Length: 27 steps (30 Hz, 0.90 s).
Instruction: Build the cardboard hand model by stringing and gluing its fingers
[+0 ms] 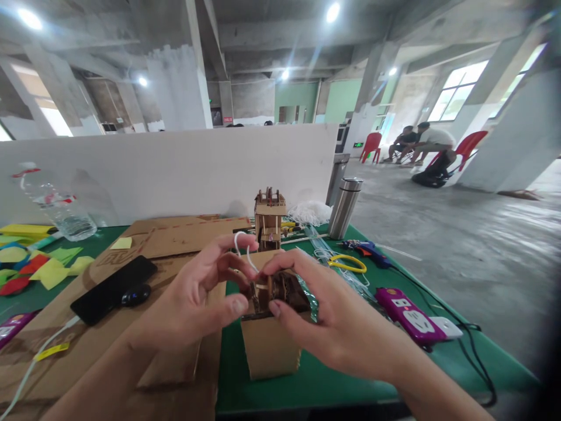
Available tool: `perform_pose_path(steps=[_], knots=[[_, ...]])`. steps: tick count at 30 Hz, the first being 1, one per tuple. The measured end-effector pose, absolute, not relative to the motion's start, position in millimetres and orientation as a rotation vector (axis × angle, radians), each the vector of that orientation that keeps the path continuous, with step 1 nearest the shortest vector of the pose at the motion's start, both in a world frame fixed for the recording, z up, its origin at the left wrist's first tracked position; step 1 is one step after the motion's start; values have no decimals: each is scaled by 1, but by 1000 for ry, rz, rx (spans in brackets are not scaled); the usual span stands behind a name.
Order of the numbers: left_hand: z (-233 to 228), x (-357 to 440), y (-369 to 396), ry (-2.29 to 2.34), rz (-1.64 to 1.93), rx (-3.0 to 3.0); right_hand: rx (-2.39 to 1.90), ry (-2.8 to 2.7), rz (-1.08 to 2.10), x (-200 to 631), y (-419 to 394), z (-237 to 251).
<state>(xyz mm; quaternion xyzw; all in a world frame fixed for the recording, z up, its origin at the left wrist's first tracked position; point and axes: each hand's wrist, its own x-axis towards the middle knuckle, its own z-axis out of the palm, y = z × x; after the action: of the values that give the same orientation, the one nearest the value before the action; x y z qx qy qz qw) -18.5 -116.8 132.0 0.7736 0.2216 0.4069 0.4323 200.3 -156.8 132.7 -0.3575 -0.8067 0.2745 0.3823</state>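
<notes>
A small cardboard box model stands on the green table in front of me. Both hands work at its top. My left hand pinches a white rubber band that loops up over its fingers. My right hand grips the brown cardboard mechanism on top of the box, thumb and fingers closed around it. A second, taller cardboard model stands just behind my hands.
Flat cardboard sheets with a black phone lie at left, past them coloured paper scraps and a water bottle. At right are a steel flask, yellow-handled scissors, a purple power strip. A white partition backs the table. People sit far right.
</notes>
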Motion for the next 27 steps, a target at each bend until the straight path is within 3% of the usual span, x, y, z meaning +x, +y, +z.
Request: perform_pose_path(steps=[6, 27], knots=[[124, -17, -127, 655, 1048, 2189, -906, -2093, 676, 201, -157, 134], [115, -21, -124, 672, 1089, 2161, -797, -2158, 639, 200, -151, 139]])
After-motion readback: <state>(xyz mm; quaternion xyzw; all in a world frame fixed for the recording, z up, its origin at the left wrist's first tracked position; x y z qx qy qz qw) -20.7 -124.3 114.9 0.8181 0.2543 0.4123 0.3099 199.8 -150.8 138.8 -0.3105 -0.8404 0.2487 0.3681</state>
